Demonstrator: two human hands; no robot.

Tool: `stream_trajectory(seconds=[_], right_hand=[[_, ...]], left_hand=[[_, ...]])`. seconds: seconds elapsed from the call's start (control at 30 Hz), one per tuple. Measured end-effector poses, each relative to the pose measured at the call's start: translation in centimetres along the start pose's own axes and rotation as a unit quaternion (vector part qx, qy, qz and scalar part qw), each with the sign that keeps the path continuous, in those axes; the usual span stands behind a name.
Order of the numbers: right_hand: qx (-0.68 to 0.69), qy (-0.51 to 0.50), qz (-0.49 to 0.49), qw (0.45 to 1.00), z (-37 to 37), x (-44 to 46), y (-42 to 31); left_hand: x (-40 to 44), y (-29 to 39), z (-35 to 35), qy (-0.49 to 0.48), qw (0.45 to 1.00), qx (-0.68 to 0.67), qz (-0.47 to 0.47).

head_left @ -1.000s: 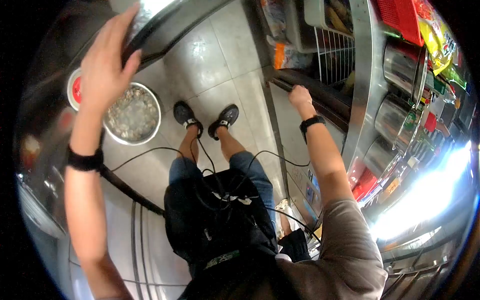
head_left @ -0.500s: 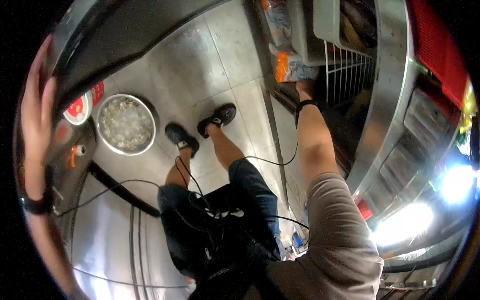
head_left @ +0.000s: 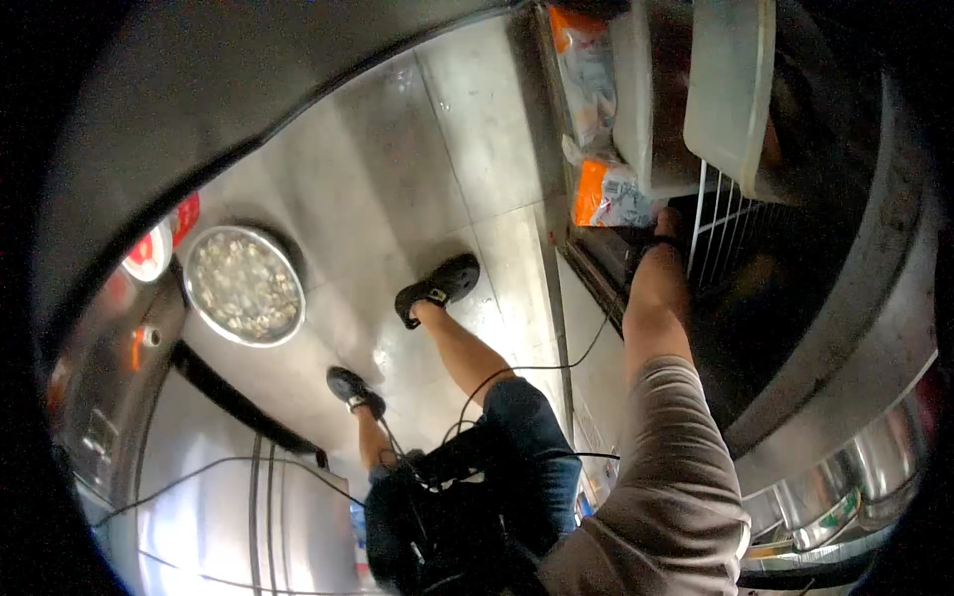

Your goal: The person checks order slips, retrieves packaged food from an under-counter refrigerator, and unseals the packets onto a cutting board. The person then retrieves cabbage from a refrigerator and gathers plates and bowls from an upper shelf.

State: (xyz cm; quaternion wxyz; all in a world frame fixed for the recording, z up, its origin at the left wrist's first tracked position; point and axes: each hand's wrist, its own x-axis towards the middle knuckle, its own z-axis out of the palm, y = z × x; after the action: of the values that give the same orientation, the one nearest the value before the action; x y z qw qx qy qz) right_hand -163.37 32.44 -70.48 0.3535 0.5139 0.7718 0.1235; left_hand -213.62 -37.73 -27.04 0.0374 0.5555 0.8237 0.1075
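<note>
My right hand (head_left: 669, 221) reaches into the open cabinet on the right, at the lower end of a clear plastic bag with orange print (head_left: 608, 195). Its fingers are hidden in shadow behind the bag, so whether they grip it does not show. Just above lies a second orange-printed bag (head_left: 586, 84). Beside these bags stand pale plastic bins (head_left: 730, 94) on a white wire rack (head_left: 708, 223). My left hand is out of view.
A metal bowl (head_left: 260, 343) of pale and dark pieces sits on the tiled floor (head_left: 383, 179) at left, near red-and-white containers (head_left: 149, 253). A dark panel (head_left: 229, 79) spans the upper left. A thin cable (head_left: 556, 367) crosses my lap.
My left hand, earlier at the dark panel's edge, has left the view. The camera view has shifted, and the cabinet interior fills more of the right side. My right hand stays by the bag.
</note>
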Motion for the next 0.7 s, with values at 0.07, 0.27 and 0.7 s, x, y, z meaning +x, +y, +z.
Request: stream_trajectory(seconds=[0.07,0.27,0.7], right_hand=[[0.019,0.012,0.004,1.0,-0.6,1.2,-0.5],[0.058,0.019,0.024,0.998,-1.0,3.2,-1.7],[0.093,0.033,0.019,0.995,-1.0,1.8,-0.7]], left_hand=[[0.8,2.3,0.3,-0.011,0.999,0.012,-0.038],[1.1,-1.7,-1.5,-0.049,0.982,0.182,0.017],[1.7,2.8,-0.2,-0.028,0.994,0.098,-0.037]])
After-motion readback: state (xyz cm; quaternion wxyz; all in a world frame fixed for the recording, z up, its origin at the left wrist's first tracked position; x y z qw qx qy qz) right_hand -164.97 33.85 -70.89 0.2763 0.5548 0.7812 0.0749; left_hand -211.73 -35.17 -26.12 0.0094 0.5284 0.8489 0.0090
